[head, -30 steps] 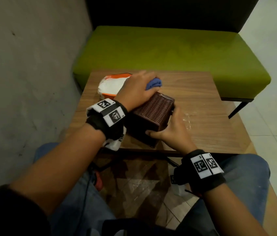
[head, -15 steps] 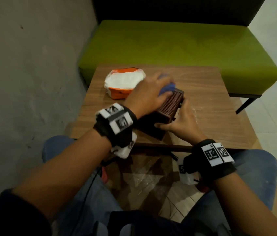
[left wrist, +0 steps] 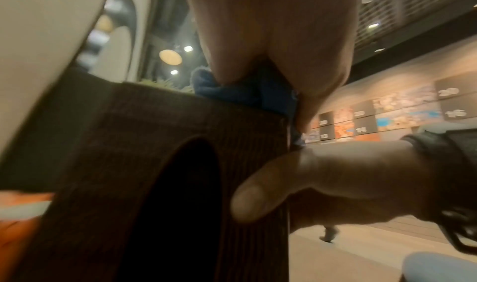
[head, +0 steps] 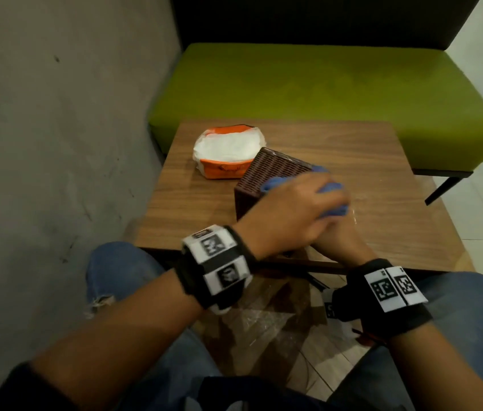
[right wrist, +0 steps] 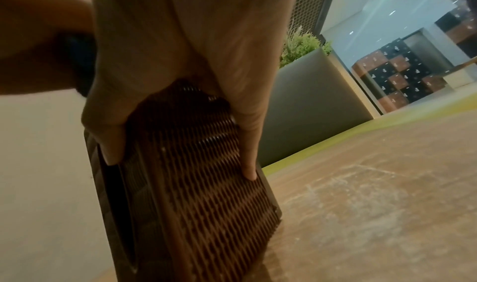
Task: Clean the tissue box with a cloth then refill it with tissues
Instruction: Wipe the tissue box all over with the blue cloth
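Note:
A dark brown woven tissue box (head: 267, 176) stands tipped on the wooden table (head: 367, 161), its oval slot (left wrist: 178, 204) facing me in the left wrist view. My left hand (head: 299, 209) grips a blue cloth (head: 276, 183) and presses it on the box's upper right face; the cloth (left wrist: 232, 92) shows under its fingers. My right hand (head: 338, 238) lies mostly hidden beneath the left one. In the right wrist view its fingers (right wrist: 247, 143) and thumb clamp the woven box (right wrist: 206, 194). An open orange pack of white tissues (head: 228, 152) sits behind the box.
A green bench seat (head: 323, 84) with a dark back runs along the table's far edge. A grey wall (head: 56, 114) stands close on the left. My knees in jeans sit under the near edge. Pale scuffs mark the tabletop (right wrist: 361, 194) right of the box.
My left hand has swept the blue cloth from the box's far left end across to its right side. The box has been turned, now showing a woven face toward the tissue pack.

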`<act>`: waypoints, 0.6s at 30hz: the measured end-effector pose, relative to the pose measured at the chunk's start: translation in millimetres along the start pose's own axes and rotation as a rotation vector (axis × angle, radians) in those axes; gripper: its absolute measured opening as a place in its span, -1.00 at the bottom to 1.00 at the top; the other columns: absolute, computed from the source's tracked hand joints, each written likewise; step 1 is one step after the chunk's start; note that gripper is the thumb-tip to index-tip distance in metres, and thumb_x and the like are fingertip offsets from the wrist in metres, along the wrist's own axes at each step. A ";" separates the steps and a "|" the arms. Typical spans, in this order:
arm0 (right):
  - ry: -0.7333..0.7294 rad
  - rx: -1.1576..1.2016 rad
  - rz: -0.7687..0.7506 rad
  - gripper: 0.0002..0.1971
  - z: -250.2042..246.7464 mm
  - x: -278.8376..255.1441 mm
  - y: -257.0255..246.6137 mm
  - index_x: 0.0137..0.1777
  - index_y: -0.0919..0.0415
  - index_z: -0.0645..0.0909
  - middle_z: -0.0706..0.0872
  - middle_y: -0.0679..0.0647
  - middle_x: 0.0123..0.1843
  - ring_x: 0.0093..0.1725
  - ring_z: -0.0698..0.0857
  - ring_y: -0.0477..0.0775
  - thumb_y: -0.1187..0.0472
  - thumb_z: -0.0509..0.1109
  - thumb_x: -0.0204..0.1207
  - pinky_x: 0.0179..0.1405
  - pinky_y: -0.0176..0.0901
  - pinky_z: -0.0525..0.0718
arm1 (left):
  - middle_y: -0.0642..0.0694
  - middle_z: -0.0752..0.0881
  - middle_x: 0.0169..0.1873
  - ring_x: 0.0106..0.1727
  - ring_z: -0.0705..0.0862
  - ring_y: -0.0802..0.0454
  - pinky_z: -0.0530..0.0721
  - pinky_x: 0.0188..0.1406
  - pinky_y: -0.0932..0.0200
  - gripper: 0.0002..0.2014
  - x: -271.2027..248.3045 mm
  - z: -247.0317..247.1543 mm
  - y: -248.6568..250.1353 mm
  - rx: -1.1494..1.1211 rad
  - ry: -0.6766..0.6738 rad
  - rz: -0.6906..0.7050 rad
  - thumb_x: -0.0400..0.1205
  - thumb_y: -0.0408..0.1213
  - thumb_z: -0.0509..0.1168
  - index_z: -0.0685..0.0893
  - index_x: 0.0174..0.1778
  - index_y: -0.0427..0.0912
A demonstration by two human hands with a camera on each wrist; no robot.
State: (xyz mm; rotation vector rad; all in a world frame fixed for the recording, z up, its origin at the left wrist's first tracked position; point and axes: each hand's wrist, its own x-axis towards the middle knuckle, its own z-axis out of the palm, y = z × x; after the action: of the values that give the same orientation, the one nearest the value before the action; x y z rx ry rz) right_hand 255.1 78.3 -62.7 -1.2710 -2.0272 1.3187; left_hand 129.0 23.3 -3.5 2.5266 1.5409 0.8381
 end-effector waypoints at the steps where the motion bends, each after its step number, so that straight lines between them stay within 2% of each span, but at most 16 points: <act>1: 0.001 -0.032 0.017 -0.50 0.1 -1.2 -3.3 0.39 0.49 0.49 0.64 0.26 0.35 0.34 0.61 0.20 0.41 0.49 0.46 -0.27 -0.88 0.27 | -0.28 0.68 0.00 0.02 0.66 -0.22 0.63 0.01 -0.14 -0.77 11.0 2.6 2.9 0.005 -0.054 0.039 0.54 -0.27 0.37 0.69 0.09 -0.24; 2: 0.038 -0.046 -0.023 -0.46 1.5 -2.5 -4.3 0.40 0.46 0.50 0.63 0.28 0.35 0.36 0.59 0.22 0.38 0.53 0.43 -0.22 -0.89 0.24 | -0.29 0.67 -0.03 -0.03 0.66 -0.25 0.64 -0.07 -0.14 -0.77 22.6 4.0 1.1 0.010 -0.070 0.044 0.53 -0.29 0.38 0.69 0.08 -0.26; 3: 0.063 -0.070 -0.102 -0.34 1.1 -3.9 -3.6 0.43 0.38 0.47 0.64 0.21 0.30 0.32 0.60 0.13 0.33 0.61 0.34 -0.12 -0.88 0.25 | -0.30 0.67 -0.03 -0.05 0.66 -0.26 0.65 -0.12 -0.11 -0.75 32.7 3.3 -2.8 0.004 -0.071 0.003 0.53 -0.30 0.38 0.69 0.11 -0.26; 5: 0.104 -0.006 -0.152 -0.10 1.9 -2.4 -10.5 0.46 0.29 0.33 0.56 -0.03 0.22 0.17 0.58 -0.18 0.29 0.73 0.14 0.02 -0.72 0.41 | -0.29 0.66 0.06 0.00 0.66 -0.27 0.64 -0.09 -0.06 -0.70 44.9 -4.5 -14.4 0.000 -0.040 -0.156 0.56 -0.29 0.34 0.64 0.22 -0.20; 7: 0.115 0.044 -0.145 0.02 3.1 -2.3 -14.8 0.49 0.24 0.21 0.48 -0.14 0.21 0.10 0.52 -0.36 0.28 0.76 0.08 0.06 -0.61 0.51 | -0.28 0.62 0.12 0.08 0.63 -0.29 0.61 -0.03 -0.04 -0.70 42.7 -14.9 -36.4 0.040 0.040 -0.344 0.60 -0.28 0.29 0.61 0.26 -0.14; 9: 0.134 0.042 -0.139 0.05 4.8 -0.7 -12.4 0.49 0.21 0.18 0.45 -0.15 0.24 0.16 0.48 -0.34 0.26 0.77 0.08 0.15 -0.55 0.51 | -0.26 0.59 0.09 0.09 0.62 -0.26 0.54 -0.04 0.03 -0.73 26.1 -23.6 -54.6 0.054 0.178 -0.510 0.62 -0.26 0.28 0.62 0.24 -0.13; 10: 0.132 0.049 -0.132 0.05 4.7 -0.4 -12.9 0.49 0.19 0.17 0.44 -0.17 0.25 0.20 0.48 -0.30 0.25 0.77 0.07 0.23 -0.45 0.52 | -0.23 0.59 0.07 0.08 0.61 -0.21 0.51 -0.05 0.08 -0.74 14.0 -26.3 -54.5 0.056 0.242 -0.557 0.62 -0.23 0.28 0.62 0.22 -0.12; 12: 0.119 0.059 -0.122 0.06 5.3 0.6 -12.9 0.47 0.14 0.15 0.45 -0.14 0.28 0.28 0.50 -0.21 0.24 0.76 0.06 0.31 -0.23 0.56 | -0.17 0.60 0.07 0.08 0.60 -0.12 0.51 -0.01 0.14 -0.75 -9.6 -23.3 -38.1 0.083 0.323 -0.519 0.60 -0.24 0.30 0.62 0.20 -0.11; 13: 0.107 0.064 -0.116 0.04 5.5 0.0 -13.3 0.45 0.12 0.16 0.46 -0.10 0.29 0.29 0.52 -0.16 0.24 0.76 0.05 0.29 -0.19 0.60 | -0.17 0.61 0.10 0.11 0.59 -0.10 0.54 0.05 0.12 -0.74 -19.1 -19.1 -23.4 0.096 0.317 -0.464 0.58 -0.26 0.31 0.63 0.20 -0.11; 14: 0.106 0.062 -0.116 0.01 5.7 -0.9 -13.3 0.41 0.10 0.17 0.49 -0.08 0.27 0.26 0.55 -0.19 0.24 0.76 0.05 0.21 -0.24 0.63 | -0.18 0.62 0.14 0.16 0.59 -0.10 0.56 0.11 0.09 -0.72 -25.4 -13.9 -9.7 0.106 0.289 -0.394 0.57 -0.27 0.33 0.64 0.21 -0.11; 16: 0.115 0.068 -0.126 -0.04 4.7 -2.9 -12.5 0.38 0.11 0.19 0.48 -0.22 0.16 0.14 0.56 -0.46 0.29 0.75 0.08 0.02 -0.49 0.63 | -0.20 0.64 0.17 0.18 0.60 -0.10 0.58 0.17 0.06 -0.70 -25.8 -7.4 -0.4 0.113 0.248 -0.291 0.56 -0.27 0.35 0.65 0.22 -0.12; 18: 0.127 0.064 -0.137 -0.01 3.9 -3.4 -12.4 0.41 0.17 0.19 0.41 -0.33 0.12 0.06 0.44 -0.72 0.33 0.76 0.07 -0.03 -0.67 0.53 | -0.18 0.64 0.11 0.11 0.62 -0.09 0.60 0.08 0.09 -0.71 -16.6 -14.6 -15.3 0.127 0.262 -0.350 0.58 -0.24 0.33 0.64 0.23 -0.11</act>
State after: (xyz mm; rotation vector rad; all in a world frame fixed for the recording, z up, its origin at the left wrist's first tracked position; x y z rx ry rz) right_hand 248.2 71.7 -53.3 -1.1368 -1.9323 1.1988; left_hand 103.8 13.7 -3.0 2.1879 2.0967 1.0775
